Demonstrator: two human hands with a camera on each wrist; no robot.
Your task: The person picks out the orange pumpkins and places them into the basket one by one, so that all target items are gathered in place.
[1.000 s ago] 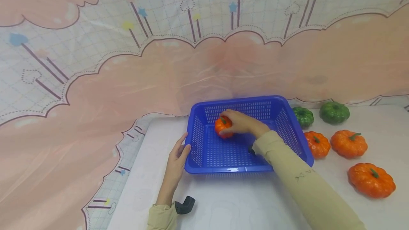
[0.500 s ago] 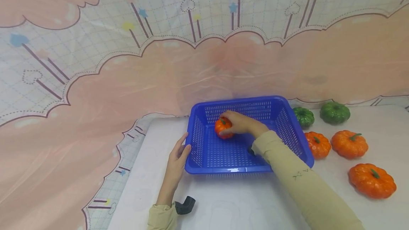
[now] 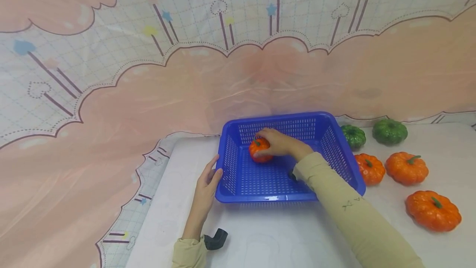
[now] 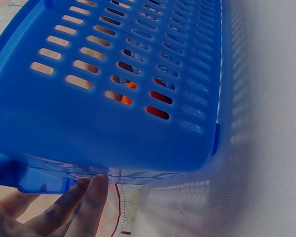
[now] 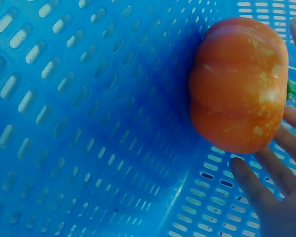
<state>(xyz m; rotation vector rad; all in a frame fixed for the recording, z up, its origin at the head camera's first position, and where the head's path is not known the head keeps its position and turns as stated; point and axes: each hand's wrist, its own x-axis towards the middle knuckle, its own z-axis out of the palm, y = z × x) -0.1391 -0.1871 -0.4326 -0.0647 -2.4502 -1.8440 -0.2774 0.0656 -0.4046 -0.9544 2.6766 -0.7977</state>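
Observation:
A small orange pumpkin (image 3: pixel 259 151) with a green stem sits in the left part of a blue perforated plastic basket (image 3: pixel 267 197). My right hand (image 3: pixel 279 142) reaches into the basket close beside the pumpkin. In the right wrist view its fingers (image 5: pixel 256 190) spread around the stem side of the pumpkin (image 5: pixel 239 84), and the thumb stands apart from it. My left hand (image 3: pixel 203 187) touches the basket's left side with extended fingers. The left wrist view shows these fingertips (image 4: pixel 96 187) at the blue basket wall (image 4: pixel 103 133), with bits of orange visible through its slots.
Right of the basket lie two green pumpkins (image 3: pixel 389 131) and three orange pumpkins (image 3: pixel 407 168) on the white table (image 3: pixel 260 235). One green and one orange pumpkin sit right by the basket's right side. A patterned cloth (image 3: pixel 238 77) hangs behind.
The orange pumpkin in the basket has shifted slightly left, its stem tipping left, and stands a little farther out from my right palm. My left hand stays at the basket's side.

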